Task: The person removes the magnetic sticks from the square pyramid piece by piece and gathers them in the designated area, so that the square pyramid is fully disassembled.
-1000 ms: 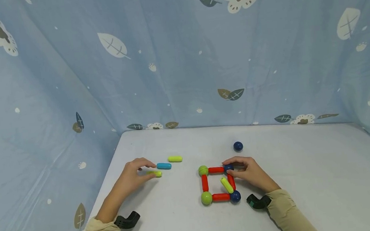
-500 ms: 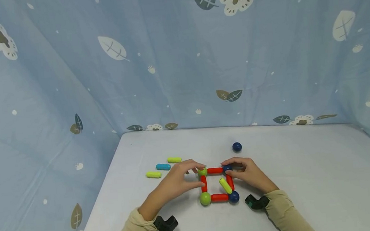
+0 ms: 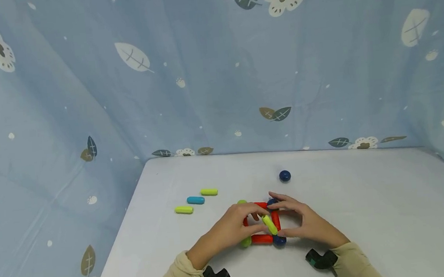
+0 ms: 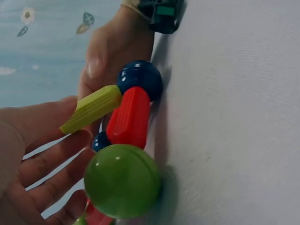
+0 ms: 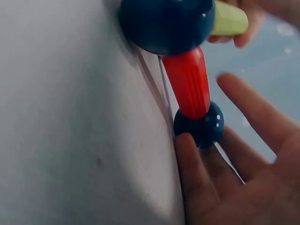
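A square of magnetic building pieces lies on the table, with green and dark blue balls at its corners and red rods between them. From the near blue ball (image 4: 140, 78) a yellow-green rod (image 3: 270, 225) slants up. My left hand (image 3: 234, 227) pinches its free end between thumb and forefinger, covering part of the square's left side. The near green ball (image 4: 123, 180) sits below those fingers in the left wrist view. My right hand (image 3: 308, 221) is spread along the right side, fingertips at the far blue ball (image 5: 199, 124), thumb near the near blue ball.
Two yellow-green rods (image 3: 183, 209) and a blue rod (image 3: 195, 200) lie loose to the left on the white table (image 3: 371, 213). A loose dark blue ball (image 3: 284, 176) sits behind the square. A patterned blue curtain (image 3: 200, 70) stands along the back and sides.
My left hand has moved right from the loose rods to the slanted rod and now pinches it. My right thumb has dropped from the far blue ball toward the near one.
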A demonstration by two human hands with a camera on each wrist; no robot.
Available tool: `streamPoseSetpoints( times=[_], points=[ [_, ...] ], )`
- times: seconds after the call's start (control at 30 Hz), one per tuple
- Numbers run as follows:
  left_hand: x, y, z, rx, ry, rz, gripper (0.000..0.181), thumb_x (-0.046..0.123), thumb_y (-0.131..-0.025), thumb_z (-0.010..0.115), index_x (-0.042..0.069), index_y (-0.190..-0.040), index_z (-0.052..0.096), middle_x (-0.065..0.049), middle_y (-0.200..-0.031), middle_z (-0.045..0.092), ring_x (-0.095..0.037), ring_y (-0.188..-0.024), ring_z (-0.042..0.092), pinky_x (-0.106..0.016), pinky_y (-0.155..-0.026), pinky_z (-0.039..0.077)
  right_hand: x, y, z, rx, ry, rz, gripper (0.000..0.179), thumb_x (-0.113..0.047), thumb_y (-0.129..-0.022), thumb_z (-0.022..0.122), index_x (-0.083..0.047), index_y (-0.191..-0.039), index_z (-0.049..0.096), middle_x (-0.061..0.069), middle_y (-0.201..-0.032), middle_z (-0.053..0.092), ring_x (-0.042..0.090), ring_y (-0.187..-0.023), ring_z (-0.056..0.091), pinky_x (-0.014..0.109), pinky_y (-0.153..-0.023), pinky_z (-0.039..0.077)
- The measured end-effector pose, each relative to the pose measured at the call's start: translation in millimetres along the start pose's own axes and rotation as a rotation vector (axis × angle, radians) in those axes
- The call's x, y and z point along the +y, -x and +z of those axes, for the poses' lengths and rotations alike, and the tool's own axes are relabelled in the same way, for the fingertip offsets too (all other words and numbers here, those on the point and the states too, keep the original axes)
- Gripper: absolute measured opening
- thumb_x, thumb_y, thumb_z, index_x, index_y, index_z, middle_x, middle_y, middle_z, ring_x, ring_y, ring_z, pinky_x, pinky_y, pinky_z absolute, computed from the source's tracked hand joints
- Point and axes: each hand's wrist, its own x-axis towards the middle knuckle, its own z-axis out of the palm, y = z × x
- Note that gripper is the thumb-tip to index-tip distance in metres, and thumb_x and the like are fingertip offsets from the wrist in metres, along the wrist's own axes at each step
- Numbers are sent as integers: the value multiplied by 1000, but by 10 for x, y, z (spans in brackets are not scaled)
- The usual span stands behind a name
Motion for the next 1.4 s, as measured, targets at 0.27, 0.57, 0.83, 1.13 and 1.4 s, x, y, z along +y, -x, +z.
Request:
streamPoseSetpoints(
  times=[0.27, 0.57, 0.83, 1.13, 1.4],
  points=[
    [52, -2, 39, 4, 33, -8, 35, 24, -96, 74, 16, -130, 71, 6, -114, 75, -5, -95, 65, -21, -83, 54, -90, 14, 62, -74, 26, 52, 30, -35, -79, 91, -38, -102, 71, 5, -170, 30, 49, -153, 28, 81, -107, 31],
    [32, -8, 2, -37, 15, -7, 23, 25, -95, 75, 18, -117, 74, 8, -106, 73, 2, -90, 60, -16, -77, 51, -92, 7, 41, -88, -10, 58, 22, -35, -80, 90, -36, -95, 74, 5, -169, 30, 46, -153, 27, 81, -110, 27],
    [7, -11, -39, -57, -16, 17, 17, 30, -94, 75, 20, -109, 75, 12, -96, 71, 2, -86, 58, -15, -77, 47, -103, 7, 38, -87, 4, 45, 22, -35, -80, 90, -36, -95, 74, 7, -169, 30, 46, -153, 29, 80, -110, 28],
    [7, -12, -71, -74, 56, -32, 15, 27, -94, 76, 19, -107, 75, 10, -97, 74, 4, -86, 59, -16, -76, 51, -103, -2, 52, -79, 13, 38, 22, -37, -80, 90, -38, -96, 73, 4, -169, 31, 46, -153, 29, 81, -109, 28],
    [9, -19, -139, -47, 91, -55, 14, 27, -95, 74, 18, -107, 74, 6, -96, 75, 4, -82, 61, -17, -76, 53, -121, -1, 33, -87, 3, 49, 21, -36, -81, 89, -36, -96, 74, 6, -169, 30, 45, -153, 28, 81, -110, 27]
  ],
)
